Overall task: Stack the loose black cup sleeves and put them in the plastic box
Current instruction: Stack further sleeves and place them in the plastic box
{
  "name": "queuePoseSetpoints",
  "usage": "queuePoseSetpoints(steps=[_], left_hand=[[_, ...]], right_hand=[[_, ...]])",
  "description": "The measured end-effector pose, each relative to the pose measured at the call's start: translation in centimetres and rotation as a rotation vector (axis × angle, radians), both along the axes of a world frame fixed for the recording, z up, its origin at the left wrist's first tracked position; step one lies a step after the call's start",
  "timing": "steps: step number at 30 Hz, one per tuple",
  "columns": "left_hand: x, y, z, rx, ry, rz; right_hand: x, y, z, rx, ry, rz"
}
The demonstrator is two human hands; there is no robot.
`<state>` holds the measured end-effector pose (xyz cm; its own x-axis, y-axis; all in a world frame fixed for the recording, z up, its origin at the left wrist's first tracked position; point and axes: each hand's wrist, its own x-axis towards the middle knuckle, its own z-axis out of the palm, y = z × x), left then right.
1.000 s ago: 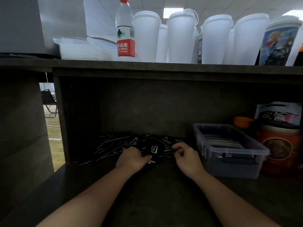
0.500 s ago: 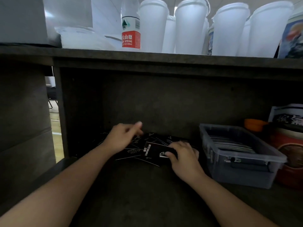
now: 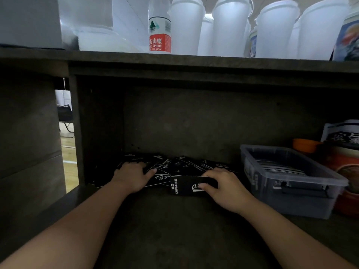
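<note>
Counts, lower shelf (image 3: 174, 230): 2 hands, left hand (image 3: 132, 177) and right hand (image 3: 226, 188). Loose black cup sleeves (image 3: 174, 166): a scattered overlapping heap at the back left, exact no. not countable; 1 stack of sleeves (image 3: 191, 185) under the right hand, no. of layers unclear. Plastic box (image 3: 291, 193): 1, toward the right edge, w/ 1 row of sleeves inside, no. unclear. Red tub (image 3: 347, 171): 1, far right corner; orange lid (image 3: 305, 145): 1. Upper shelf (image 3: 194, 63): water bottle (image 3: 159, 30): 1; white lidded cups (image 3: 229, 26): approx. 4 in front, more partly hidden behind.
</note>
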<state>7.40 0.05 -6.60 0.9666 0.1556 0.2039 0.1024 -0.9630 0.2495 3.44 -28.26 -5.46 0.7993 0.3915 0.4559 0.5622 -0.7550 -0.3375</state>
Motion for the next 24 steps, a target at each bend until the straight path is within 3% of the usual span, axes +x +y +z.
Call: queuePoseSetpoints(steps=[4,8,12,14,16,22,24], left_hand=[[-0.3,-0.7,-0.5,-0.089,-0.154,-0.152],[-1.3,-2.0,-0.9,-0.141,-0.209,-0.065],[-2.5,-2.8,0.3,-0.589,-0.551,-0.175],[-3.6,-3.5,1.3,-0.723,-0.648,-0.233],[-4.3,-4.1,1.6,-0.788,-0.615,-0.339],[-5.1,-6.6,0.8,-0.881,-0.217,-0.607],[-5.3,-7.2,0.9,-1.02,-0.105,-0.62]], right_hand=[[-0.2,-0.5,0.3,0.019,0.024,0.005],[-0.7,-0.8,0.5,0.016,0.038,0.006],[-1.3,-0.7,0.3,0.049,0.015,0.009],[-1.4,-0.9,0.2,0.048,0.017,-0.009],[-1.4,-1.2,0.2,0.051,0.036,-0.038],[-1.3,-1.2,0.1,0.205,0.102,-0.077],[-1.1,-1.1,0.1,0.178,0.137,-0.047]])
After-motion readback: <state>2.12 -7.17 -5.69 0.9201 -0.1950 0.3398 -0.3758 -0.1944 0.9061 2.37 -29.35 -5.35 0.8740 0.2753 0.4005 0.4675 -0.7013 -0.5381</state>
